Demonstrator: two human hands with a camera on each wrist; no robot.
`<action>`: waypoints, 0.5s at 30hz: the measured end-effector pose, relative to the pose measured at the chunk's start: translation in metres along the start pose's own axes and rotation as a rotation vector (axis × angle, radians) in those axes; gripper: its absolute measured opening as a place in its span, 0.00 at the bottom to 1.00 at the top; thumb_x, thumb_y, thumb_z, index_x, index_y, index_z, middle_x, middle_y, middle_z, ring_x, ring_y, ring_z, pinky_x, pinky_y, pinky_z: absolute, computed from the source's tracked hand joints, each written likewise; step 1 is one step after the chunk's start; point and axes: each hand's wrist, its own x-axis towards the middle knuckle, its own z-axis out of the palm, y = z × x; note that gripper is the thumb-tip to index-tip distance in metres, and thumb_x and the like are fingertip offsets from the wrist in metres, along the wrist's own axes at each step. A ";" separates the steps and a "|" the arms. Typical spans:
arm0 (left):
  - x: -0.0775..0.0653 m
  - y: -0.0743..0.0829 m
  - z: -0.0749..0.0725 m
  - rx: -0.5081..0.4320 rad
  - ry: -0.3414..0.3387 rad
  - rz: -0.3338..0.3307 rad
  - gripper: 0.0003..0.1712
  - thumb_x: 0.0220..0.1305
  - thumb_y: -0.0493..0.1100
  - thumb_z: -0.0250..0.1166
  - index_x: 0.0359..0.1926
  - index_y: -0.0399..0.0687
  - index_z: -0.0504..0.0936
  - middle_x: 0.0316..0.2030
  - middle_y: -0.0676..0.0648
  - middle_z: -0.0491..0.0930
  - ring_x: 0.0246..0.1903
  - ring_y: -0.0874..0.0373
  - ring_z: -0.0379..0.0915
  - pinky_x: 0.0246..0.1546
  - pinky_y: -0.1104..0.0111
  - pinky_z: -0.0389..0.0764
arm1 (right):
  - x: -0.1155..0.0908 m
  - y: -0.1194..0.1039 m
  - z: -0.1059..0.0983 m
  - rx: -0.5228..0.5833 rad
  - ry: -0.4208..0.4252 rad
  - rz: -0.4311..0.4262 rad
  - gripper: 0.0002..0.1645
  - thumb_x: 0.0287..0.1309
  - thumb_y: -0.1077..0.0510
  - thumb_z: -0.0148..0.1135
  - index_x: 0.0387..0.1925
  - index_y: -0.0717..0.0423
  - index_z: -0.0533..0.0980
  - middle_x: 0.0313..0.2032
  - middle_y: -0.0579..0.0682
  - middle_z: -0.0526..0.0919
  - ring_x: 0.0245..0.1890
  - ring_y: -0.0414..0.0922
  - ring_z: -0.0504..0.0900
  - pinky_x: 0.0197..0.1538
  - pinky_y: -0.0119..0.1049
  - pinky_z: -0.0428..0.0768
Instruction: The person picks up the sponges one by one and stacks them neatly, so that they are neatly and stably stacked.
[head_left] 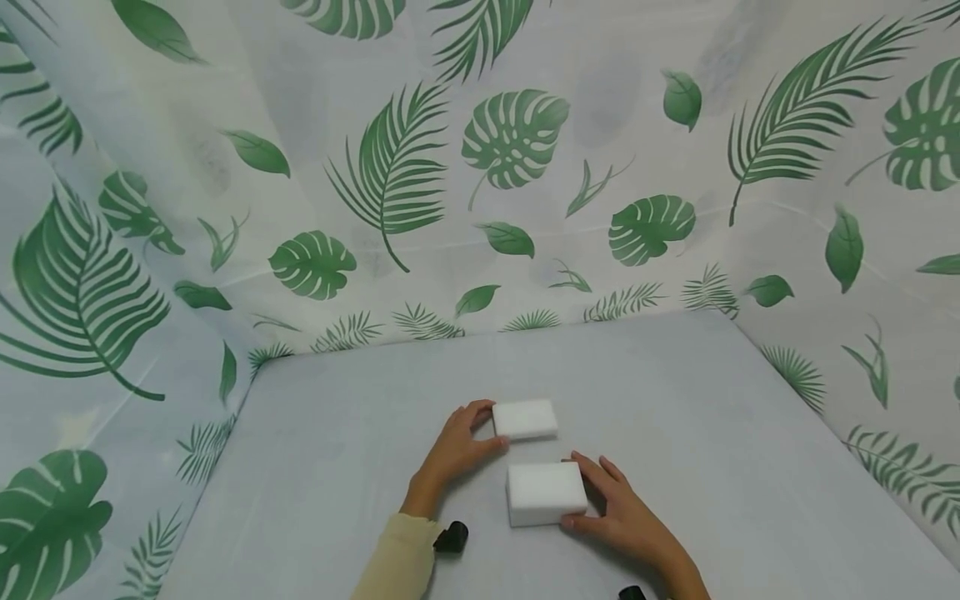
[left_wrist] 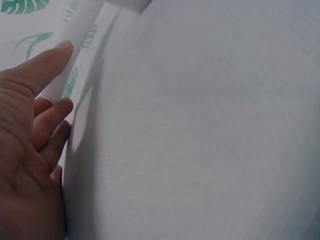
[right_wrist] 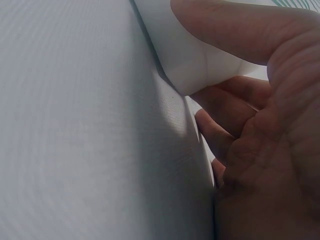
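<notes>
Two plain white blocks, foam-like in look, are one behind the other in the head view. My left hand point(head_left: 462, 446) holds the farther, thinner block point(head_left: 525, 419) by its left end, thumb on the near side and fingers on the far side. In the left wrist view the thumb point(left_wrist: 47, 67) lies along that block point(left_wrist: 80, 32); whether it touches the table cannot be told. Around the right end of the nearer, thicker block point(head_left: 546, 493) my right hand point(head_left: 626, 517) curls. The right wrist view shows this block point(right_wrist: 175, 55) between thumb and fingers, its lower edge at the table.
A pale grey cloth covers the table point(head_left: 360, 417). Leaf-printed curtains point(head_left: 420, 167) enclose it at the back and both sides. Black wrist-camera parts point(head_left: 452, 538) show beside the left sleeve point(head_left: 397, 558) and near the right wrist.
</notes>
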 end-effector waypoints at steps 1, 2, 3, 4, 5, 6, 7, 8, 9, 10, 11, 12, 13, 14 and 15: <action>-0.001 0.000 -0.001 -0.019 0.000 -0.001 0.40 0.65 0.55 0.77 0.72 0.45 0.75 0.68 0.41 0.79 0.76 0.35 0.60 0.75 0.40 0.60 | 0.000 0.000 0.000 0.003 -0.003 0.000 0.58 0.53 0.41 0.83 0.79 0.57 0.67 0.74 0.61 0.72 0.78 0.77 0.50 0.67 0.80 0.61; -0.001 0.001 -0.002 -0.038 -0.001 -0.008 0.40 0.65 0.55 0.77 0.72 0.45 0.74 0.68 0.41 0.79 0.76 0.37 0.61 0.75 0.40 0.61 | 0.000 0.000 0.000 0.005 -0.005 0.001 0.58 0.53 0.41 0.83 0.79 0.57 0.67 0.75 0.61 0.72 0.78 0.77 0.50 0.67 0.80 0.61; -0.002 0.001 -0.003 -0.053 -0.001 -0.011 0.40 0.66 0.55 0.77 0.73 0.45 0.74 0.68 0.41 0.79 0.75 0.38 0.63 0.74 0.41 0.61 | 0.000 0.000 0.000 0.007 -0.005 0.000 0.58 0.53 0.41 0.83 0.79 0.56 0.67 0.75 0.60 0.72 0.78 0.77 0.50 0.67 0.80 0.61; -0.003 0.002 -0.004 -0.066 -0.001 -0.022 0.41 0.66 0.55 0.77 0.73 0.46 0.74 0.68 0.41 0.79 0.75 0.40 0.63 0.74 0.41 0.63 | 0.000 0.000 0.000 0.007 -0.006 0.001 0.58 0.53 0.41 0.83 0.79 0.56 0.67 0.75 0.60 0.72 0.78 0.76 0.50 0.67 0.80 0.61; -0.004 0.003 -0.005 -0.076 -0.002 -0.034 0.41 0.66 0.56 0.77 0.73 0.47 0.74 0.69 0.42 0.79 0.75 0.41 0.64 0.74 0.42 0.63 | -0.001 0.000 0.001 0.009 -0.007 0.000 0.58 0.54 0.41 0.83 0.79 0.56 0.67 0.75 0.59 0.72 0.78 0.76 0.50 0.68 0.80 0.61; -0.005 0.004 -0.006 -0.080 -0.003 -0.040 0.41 0.66 0.56 0.76 0.74 0.48 0.74 0.69 0.42 0.79 0.75 0.42 0.64 0.74 0.42 0.64 | -0.001 0.001 0.001 0.011 -0.007 -0.001 0.58 0.54 0.41 0.83 0.79 0.56 0.67 0.75 0.59 0.72 0.78 0.76 0.49 0.68 0.80 0.60; -0.006 0.005 -0.006 -0.083 -0.003 -0.048 0.40 0.67 0.56 0.76 0.74 0.49 0.73 0.69 0.43 0.79 0.75 0.43 0.64 0.74 0.42 0.64 | -0.001 0.001 0.001 0.012 -0.008 -0.002 0.58 0.54 0.41 0.83 0.79 0.55 0.67 0.75 0.58 0.72 0.78 0.76 0.49 0.68 0.80 0.60; -0.007 0.005 -0.007 -0.084 0.000 -0.047 0.40 0.67 0.56 0.76 0.74 0.48 0.73 0.69 0.42 0.79 0.75 0.43 0.64 0.73 0.41 0.64 | -0.001 0.001 0.001 0.011 -0.007 -0.003 0.58 0.54 0.41 0.83 0.79 0.55 0.67 0.75 0.58 0.72 0.78 0.76 0.49 0.68 0.80 0.60; -0.009 0.006 -0.008 -0.084 0.003 -0.045 0.40 0.67 0.55 0.76 0.74 0.48 0.73 0.69 0.42 0.79 0.75 0.42 0.65 0.73 0.40 0.64 | 0.000 0.001 0.001 0.010 -0.006 -0.004 0.58 0.54 0.41 0.83 0.79 0.55 0.67 0.75 0.58 0.72 0.78 0.76 0.50 0.68 0.80 0.60; -0.010 0.007 -0.009 -0.085 0.005 -0.046 0.40 0.67 0.55 0.76 0.74 0.48 0.73 0.69 0.41 0.79 0.75 0.41 0.64 0.73 0.40 0.65 | 0.000 0.002 0.001 0.010 -0.006 -0.005 0.58 0.54 0.41 0.83 0.79 0.56 0.67 0.75 0.58 0.73 0.78 0.76 0.50 0.68 0.80 0.60; -0.011 0.008 -0.010 -0.086 0.008 -0.046 0.40 0.67 0.54 0.77 0.74 0.48 0.74 0.69 0.41 0.79 0.75 0.41 0.65 0.73 0.40 0.65 | 0.000 0.002 0.001 0.011 -0.006 -0.005 0.58 0.54 0.41 0.83 0.79 0.56 0.67 0.75 0.58 0.73 0.78 0.76 0.50 0.68 0.80 0.60; -0.012 0.008 -0.010 -0.089 0.010 -0.044 0.40 0.67 0.54 0.77 0.74 0.47 0.74 0.69 0.41 0.79 0.75 0.41 0.65 0.73 0.40 0.65 | 0.000 0.002 0.001 0.010 -0.006 -0.004 0.58 0.54 0.41 0.83 0.79 0.56 0.67 0.75 0.58 0.73 0.78 0.76 0.50 0.68 0.80 0.61; -0.013 0.009 -0.011 -0.094 0.013 -0.042 0.40 0.67 0.54 0.77 0.74 0.47 0.74 0.69 0.41 0.78 0.75 0.41 0.65 0.73 0.39 0.64 | 0.000 0.002 0.001 0.011 -0.006 -0.004 0.58 0.53 0.41 0.83 0.79 0.56 0.67 0.74 0.58 0.73 0.78 0.76 0.50 0.68 0.80 0.61; -0.013 0.009 -0.012 -0.099 0.016 -0.040 0.40 0.67 0.54 0.77 0.74 0.47 0.74 0.69 0.41 0.78 0.75 0.41 0.65 0.73 0.39 0.64 | 0.000 0.002 0.001 0.010 -0.006 -0.003 0.58 0.53 0.41 0.83 0.79 0.56 0.67 0.74 0.58 0.73 0.78 0.76 0.50 0.68 0.80 0.61; -0.014 0.010 -0.012 -0.109 0.016 -0.042 0.40 0.67 0.54 0.77 0.74 0.47 0.73 0.69 0.41 0.78 0.75 0.41 0.64 0.73 0.39 0.64 | 0.000 0.002 0.001 0.010 -0.006 -0.002 0.58 0.53 0.41 0.83 0.79 0.56 0.67 0.74 0.59 0.73 0.78 0.76 0.50 0.68 0.80 0.61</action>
